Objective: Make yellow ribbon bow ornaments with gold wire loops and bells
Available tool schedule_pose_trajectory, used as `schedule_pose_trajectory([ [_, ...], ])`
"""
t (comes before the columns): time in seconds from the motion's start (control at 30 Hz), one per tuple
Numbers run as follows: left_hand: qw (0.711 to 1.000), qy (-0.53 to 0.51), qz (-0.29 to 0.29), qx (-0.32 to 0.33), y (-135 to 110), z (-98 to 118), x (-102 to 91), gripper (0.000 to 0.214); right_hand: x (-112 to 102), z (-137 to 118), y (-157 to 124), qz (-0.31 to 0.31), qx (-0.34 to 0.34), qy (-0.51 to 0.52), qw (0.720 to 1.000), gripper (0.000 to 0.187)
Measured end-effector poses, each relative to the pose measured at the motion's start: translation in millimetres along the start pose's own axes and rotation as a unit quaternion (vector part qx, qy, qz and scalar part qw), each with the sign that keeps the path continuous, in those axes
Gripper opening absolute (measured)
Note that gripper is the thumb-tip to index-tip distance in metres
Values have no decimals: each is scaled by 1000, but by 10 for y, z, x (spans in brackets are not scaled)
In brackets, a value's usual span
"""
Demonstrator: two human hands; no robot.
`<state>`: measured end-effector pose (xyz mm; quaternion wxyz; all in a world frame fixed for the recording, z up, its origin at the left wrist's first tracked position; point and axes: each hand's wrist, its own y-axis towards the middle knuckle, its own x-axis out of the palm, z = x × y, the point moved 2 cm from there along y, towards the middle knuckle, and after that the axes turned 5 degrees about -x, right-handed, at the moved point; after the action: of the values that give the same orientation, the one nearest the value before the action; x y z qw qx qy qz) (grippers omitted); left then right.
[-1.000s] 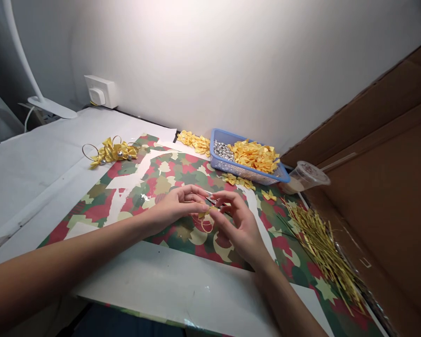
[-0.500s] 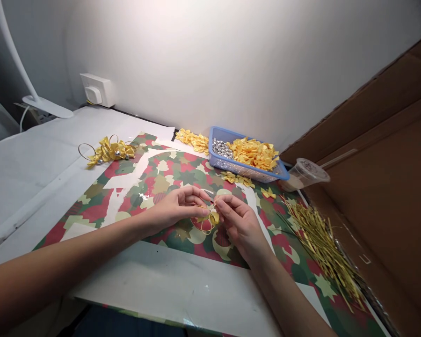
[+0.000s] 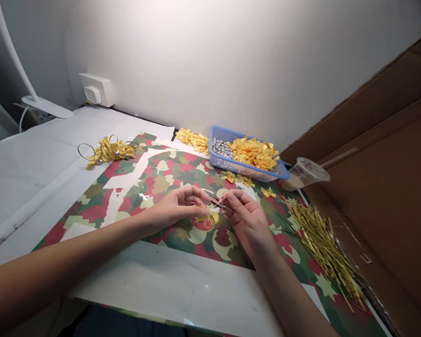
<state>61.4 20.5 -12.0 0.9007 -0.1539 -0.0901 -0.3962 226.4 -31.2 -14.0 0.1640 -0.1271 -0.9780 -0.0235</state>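
A gold ribbon bow point(image 3: 209, 219) is pinched in the closed fingers of the left hand point(image 3: 179, 207), while a small dark tool point(image 3: 218, 202), its exact kind too small to tell, is gripped in the right hand point(image 3: 247, 223) just above the bow. Both hands are held over a camouflage-printed paper sheet point(image 3: 154, 180) in front of a blue plastic basket point(image 3: 231, 164). Yellow satin bows point(image 3: 254, 154) and silver beads point(image 3: 221, 148) are held in the basket. Loose yellow bows point(image 3: 192, 141) are piled just left of it, and a plastic cup point(image 3: 306, 172) stands just right of it. Gold strands point(image 3: 319, 248) are heaped to its right, and an assembled ribbon bow point(image 3: 110, 150) lies well to its left.
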Motion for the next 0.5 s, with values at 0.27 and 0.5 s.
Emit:
schedule_pose_trajectory([
  [0.27, 1000, -13, -2, -3, 8, -19, -22, 18, -29, -48, 24, 49, -14, 9, 999, 34],
  [0.5, 1000, -26, -12, -1, 13, -18, -20, 17, -99, -76, 69, 85, -30, 18, 996, 37],
])
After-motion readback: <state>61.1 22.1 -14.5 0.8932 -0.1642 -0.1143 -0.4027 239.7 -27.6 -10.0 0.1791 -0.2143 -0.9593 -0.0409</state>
